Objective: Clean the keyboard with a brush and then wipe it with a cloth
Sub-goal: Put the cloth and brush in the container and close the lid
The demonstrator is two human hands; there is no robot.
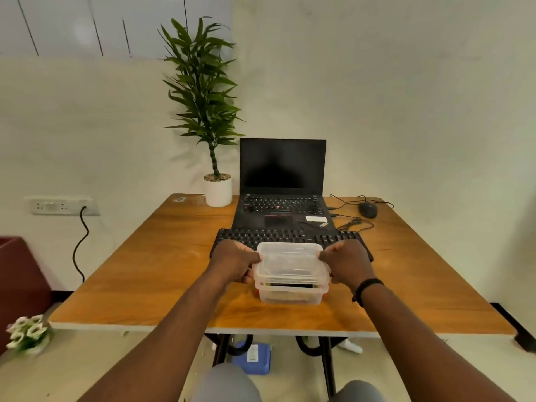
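Observation:
A black keyboard (278, 235) lies across the wooden table (150, 274), in front of the laptop. Nearer to me stands a clear plastic box (291, 295). Its clear lid (290, 261) sits a little raised and tilted above the box. My left hand (235, 261) grips the lid's left edge and my right hand (346, 262) grips its right edge. Dark things lie inside the box, too blurred behind the plastic to name. No brush or cloth shows in the open.
An open black laptop (282, 198) with a dark screen stands behind the keyboard. A potted plant (217, 190) is at the back left, a black mouse (367, 209) with loose cables at the back right. A wall socket (62, 205) with a cable is at the left.

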